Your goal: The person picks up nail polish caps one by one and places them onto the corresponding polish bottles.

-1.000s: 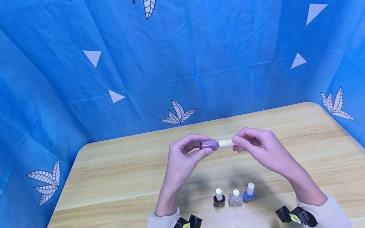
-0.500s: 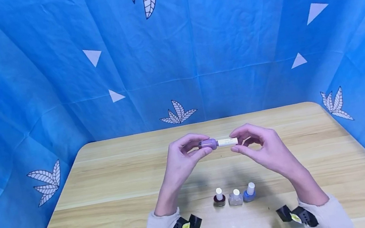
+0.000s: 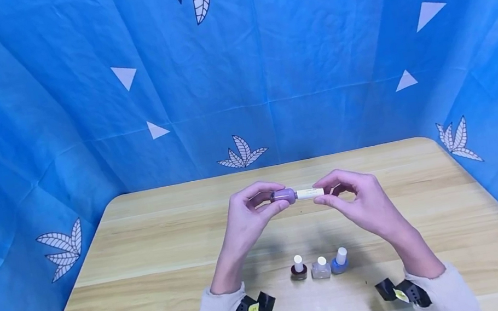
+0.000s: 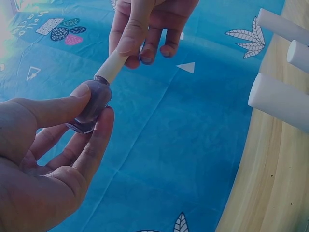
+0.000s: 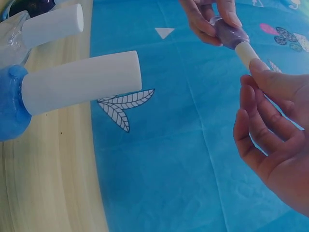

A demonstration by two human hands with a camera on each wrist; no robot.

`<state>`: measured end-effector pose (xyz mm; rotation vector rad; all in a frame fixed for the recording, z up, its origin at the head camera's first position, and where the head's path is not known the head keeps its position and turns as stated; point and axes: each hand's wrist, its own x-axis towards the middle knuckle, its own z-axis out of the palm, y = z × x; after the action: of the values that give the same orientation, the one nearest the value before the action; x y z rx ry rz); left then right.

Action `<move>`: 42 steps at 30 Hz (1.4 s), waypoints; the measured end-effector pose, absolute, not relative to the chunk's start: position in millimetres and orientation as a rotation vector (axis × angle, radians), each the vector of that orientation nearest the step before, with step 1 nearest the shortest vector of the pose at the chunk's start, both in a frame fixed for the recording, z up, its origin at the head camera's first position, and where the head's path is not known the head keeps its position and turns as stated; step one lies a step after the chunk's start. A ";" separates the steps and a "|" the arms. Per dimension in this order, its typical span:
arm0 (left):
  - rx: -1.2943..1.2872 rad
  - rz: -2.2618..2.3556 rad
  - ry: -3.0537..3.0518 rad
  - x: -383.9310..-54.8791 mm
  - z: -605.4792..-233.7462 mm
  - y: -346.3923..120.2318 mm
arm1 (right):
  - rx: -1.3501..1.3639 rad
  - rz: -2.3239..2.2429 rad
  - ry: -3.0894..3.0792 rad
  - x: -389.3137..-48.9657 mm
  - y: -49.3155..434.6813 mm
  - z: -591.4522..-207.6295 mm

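A purple nail polish bottle (image 3: 284, 197) with a white cap (image 3: 309, 194) lies sideways in the air above the table. My left hand (image 3: 251, 216) pinches its glass body between thumb and fingers, as the left wrist view shows with the bottle (image 4: 94, 106) up close. On the other side, my right hand (image 3: 357, 200) pinches the end of the cap (image 5: 245, 54) with thumb and fingertips. Cap and bottle neck are in line and look joined; the thread between them cannot be made out.
Nearer to me, a dark red polish bottle (image 3: 299, 271), a clear one (image 3: 321, 269) and a blue one (image 3: 339, 263) stand in a row on the wooden table (image 3: 155, 305). A blue patterned cloth (image 3: 311, 55) hangs behind and at both sides.
My right fingers have shifted on the cap: they covered more of it, loosened half a second ago, and now pinch its end again. The left hand and bottle stay nearly still.
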<state>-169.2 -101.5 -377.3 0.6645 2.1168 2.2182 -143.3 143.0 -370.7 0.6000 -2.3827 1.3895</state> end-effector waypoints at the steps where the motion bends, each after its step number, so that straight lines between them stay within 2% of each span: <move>1: 0.664 2.222 2.109 -169.0 -377.3 -101.7 | 0.600 1.388 -2.383 -143.3 142.7 -370.5; 42: 0.696 2.279 2.030 -169.2 -377.7 -98.1 | 0.605 1.314 -2.479 -146.4 139.9 -375.7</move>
<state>-169.2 -98.1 -377.7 0.6957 2.0300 2.2789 -146.4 139.9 -375.7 0.6048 -2.4794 1.3139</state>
